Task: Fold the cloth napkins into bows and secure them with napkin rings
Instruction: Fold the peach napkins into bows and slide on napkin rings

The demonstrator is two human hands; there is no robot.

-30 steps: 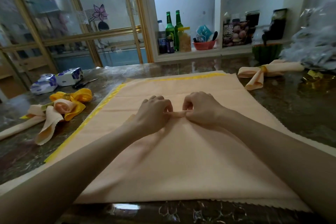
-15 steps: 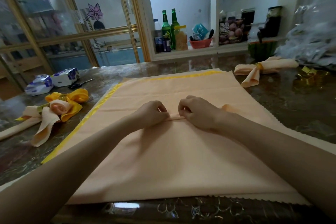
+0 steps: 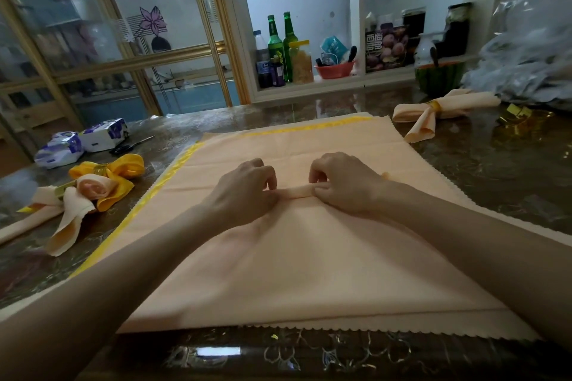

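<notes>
A large peach napkin (image 3: 294, 263) lies flat on the table, over another cloth with a yellow ribbon border (image 3: 173, 170). Across its middle runs a raised pleat (image 3: 295, 191), pinched by both hands. My left hand (image 3: 244, 189) grips the pleat's left end and my right hand (image 3: 343, 185) grips its right end, fingers curled. A finished peach bow (image 3: 433, 114) with a gold ring lies at the far right. At the left lie a yellow bow (image 3: 114, 176) and a peach bow (image 3: 71, 210).
Gold napkin rings (image 3: 523, 117) sit at the right by a crinkled plastic bag (image 3: 526, 52). Tissue packs (image 3: 83, 141) and scissors (image 3: 130, 145) lie at the far left. Bottles (image 3: 280, 49) and a red bowl (image 3: 335, 69) stand on the shelf behind.
The hands have drawn slightly apart and gathered the cloth into a taller, rolled pleat between them. A second ago the fingertips only met on the flat cloth.
</notes>
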